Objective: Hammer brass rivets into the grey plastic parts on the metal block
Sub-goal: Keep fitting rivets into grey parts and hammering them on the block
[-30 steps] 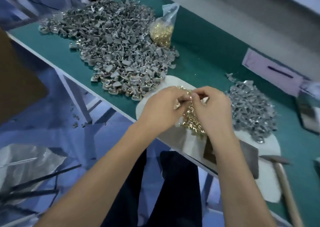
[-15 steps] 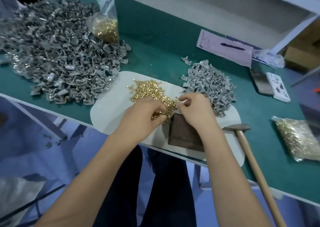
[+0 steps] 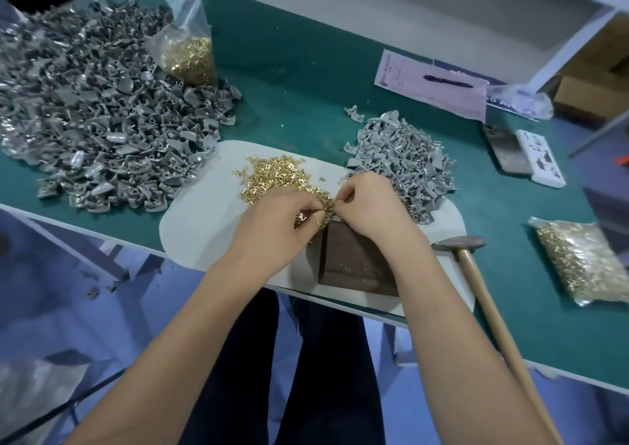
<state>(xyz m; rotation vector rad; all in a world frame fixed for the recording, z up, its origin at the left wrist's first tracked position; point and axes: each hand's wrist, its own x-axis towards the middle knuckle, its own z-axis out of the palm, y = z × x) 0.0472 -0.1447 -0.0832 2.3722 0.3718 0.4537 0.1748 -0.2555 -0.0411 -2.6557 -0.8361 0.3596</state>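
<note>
A loose heap of brass rivets (image 3: 272,175) lies on a pale grey mat (image 3: 197,227) at the table's front edge. My left hand (image 3: 275,227) rests at the heap's near side, its fingers curled and pinching rivets. My right hand (image 3: 371,206) is beside it, fingertips pinching something small at the heap's edge; what it pinches is too small to tell. The dark metal block (image 3: 354,267) sits on the mat just under my right wrist. A hammer (image 3: 476,274) with a wooden handle lies to the right of the block.
A big pile of grey plastic parts (image 3: 88,121) covers the left of the green table, a smaller pile (image 3: 405,158) lies behind my right hand. Bags of rivets stand at the back left (image 3: 187,50) and lie at the right (image 3: 585,261). A paper with a pen (image 3: 432,84) is at the back.
The view has swung right and steadied over the mat. Both hands dropped from above the rivet heap to its near edge by the block and keep picking there.
</note>
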